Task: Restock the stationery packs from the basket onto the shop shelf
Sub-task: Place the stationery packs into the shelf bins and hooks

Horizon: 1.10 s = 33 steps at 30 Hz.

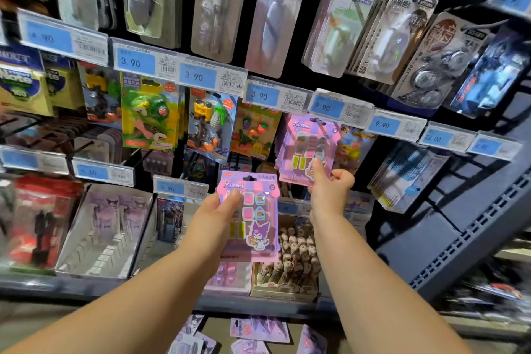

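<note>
Two pink Kuromi packs are in hand before the shop shelf (448, 241). The left hand (214, 211) grips one pack (253, 218) by its left edge, held upright. The right hand (330, 190) pinches the lower edge of the hanging pack (309, 146) under a 9.90 price tag (327, 107). More packs (258, 330) lie at the bottom edge.

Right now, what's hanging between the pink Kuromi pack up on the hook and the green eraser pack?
In the head view, two packs hang between the hooked Kuromi pack and the green pack: a yellow toy-figure pack and a fruit-eraser pack.
</note>
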Each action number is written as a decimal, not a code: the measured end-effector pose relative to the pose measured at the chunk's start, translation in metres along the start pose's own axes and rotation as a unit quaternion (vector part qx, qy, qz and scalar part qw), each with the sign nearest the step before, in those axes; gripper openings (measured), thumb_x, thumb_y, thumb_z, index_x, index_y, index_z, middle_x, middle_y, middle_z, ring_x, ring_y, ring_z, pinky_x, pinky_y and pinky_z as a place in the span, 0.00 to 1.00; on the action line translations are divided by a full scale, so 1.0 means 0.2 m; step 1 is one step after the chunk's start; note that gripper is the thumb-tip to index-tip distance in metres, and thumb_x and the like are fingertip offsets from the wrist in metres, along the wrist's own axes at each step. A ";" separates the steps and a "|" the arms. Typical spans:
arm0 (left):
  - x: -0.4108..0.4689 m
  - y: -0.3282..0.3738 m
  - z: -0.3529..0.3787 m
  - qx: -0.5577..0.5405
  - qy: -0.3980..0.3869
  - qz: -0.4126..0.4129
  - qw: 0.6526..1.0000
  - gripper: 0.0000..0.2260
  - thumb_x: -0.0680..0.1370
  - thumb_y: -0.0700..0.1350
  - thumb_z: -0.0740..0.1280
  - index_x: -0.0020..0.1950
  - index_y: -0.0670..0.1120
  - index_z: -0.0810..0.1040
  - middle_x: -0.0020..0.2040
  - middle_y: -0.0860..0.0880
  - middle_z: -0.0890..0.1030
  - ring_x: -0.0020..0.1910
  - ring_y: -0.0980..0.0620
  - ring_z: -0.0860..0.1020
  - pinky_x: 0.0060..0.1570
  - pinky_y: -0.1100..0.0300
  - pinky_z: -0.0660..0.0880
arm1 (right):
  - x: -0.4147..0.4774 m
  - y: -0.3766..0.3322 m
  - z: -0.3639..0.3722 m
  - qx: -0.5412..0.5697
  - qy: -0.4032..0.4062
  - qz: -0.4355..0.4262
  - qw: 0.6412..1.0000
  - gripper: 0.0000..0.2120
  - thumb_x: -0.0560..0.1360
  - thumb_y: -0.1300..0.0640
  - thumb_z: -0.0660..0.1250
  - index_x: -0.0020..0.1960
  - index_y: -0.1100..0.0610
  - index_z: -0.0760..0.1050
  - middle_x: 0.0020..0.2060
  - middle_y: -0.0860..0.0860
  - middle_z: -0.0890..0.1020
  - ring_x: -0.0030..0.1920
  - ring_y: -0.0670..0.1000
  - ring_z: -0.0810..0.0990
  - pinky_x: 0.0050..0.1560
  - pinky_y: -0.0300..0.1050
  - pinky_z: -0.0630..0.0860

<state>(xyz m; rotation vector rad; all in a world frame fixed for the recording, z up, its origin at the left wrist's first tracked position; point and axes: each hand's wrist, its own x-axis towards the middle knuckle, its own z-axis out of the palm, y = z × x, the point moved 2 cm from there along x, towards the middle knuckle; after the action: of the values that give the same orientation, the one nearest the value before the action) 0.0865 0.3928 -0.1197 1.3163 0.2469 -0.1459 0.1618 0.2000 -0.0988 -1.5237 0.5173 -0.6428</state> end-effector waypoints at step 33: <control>-0.05 0.09 0.31 0.168 -0.096 0.160 0.968 0.11 0.81 0.44 0.63 0.56 0.62 0.74 0.46 0.64 0.81 0.45 0.64 0.80 0.40 0.70 0.74 | -0.26 -0.06 -0.24 0.135 -0.178 -0.002 0.975 0.12 0.79 0.64 0.61 0.61 0.57 0.66 0.46 0.54 0.82 0.42 0.51 0.83 0.45 0.51 0.79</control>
<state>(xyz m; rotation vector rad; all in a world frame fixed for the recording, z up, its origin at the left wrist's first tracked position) 0.0882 0.3366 -0.0858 1.6490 -0.1637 -0.0402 0.0912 0.1999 -0.0911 -1.3409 0.1457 -0.4092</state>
